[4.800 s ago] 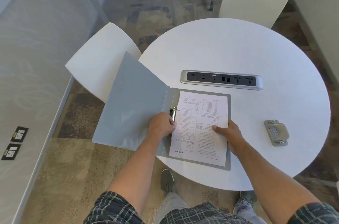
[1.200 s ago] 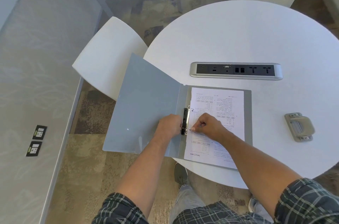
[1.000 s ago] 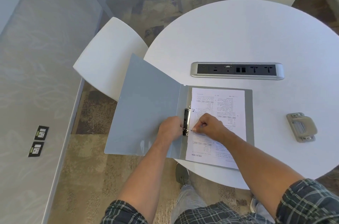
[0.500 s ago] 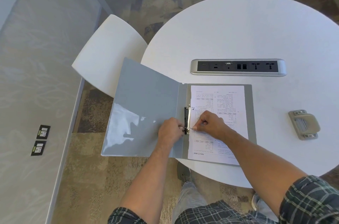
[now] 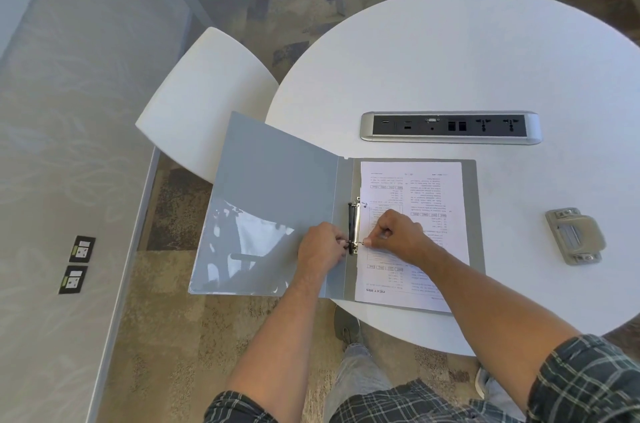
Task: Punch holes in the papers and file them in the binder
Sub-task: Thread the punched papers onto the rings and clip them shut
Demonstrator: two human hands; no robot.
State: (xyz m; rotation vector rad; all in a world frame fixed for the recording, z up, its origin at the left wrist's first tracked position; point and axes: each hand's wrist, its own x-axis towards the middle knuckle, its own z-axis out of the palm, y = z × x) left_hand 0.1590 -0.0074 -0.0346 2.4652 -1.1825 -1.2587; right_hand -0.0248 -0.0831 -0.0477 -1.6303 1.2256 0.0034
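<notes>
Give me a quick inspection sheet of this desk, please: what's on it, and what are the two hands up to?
Surface: round white table, with a built-in socket strip.
Job's things: grey binder lies open, its left cover overhanging the table edge; printed papers lie on its right half; hole punch sits apart, to the right.
Clutter: nothing seen.
Hands: left hand and right hand both pinch at the ring clip.
Cables: nothing seen.
Surroundings: white chair on the left, carpet floor, glass wall.
</notes>
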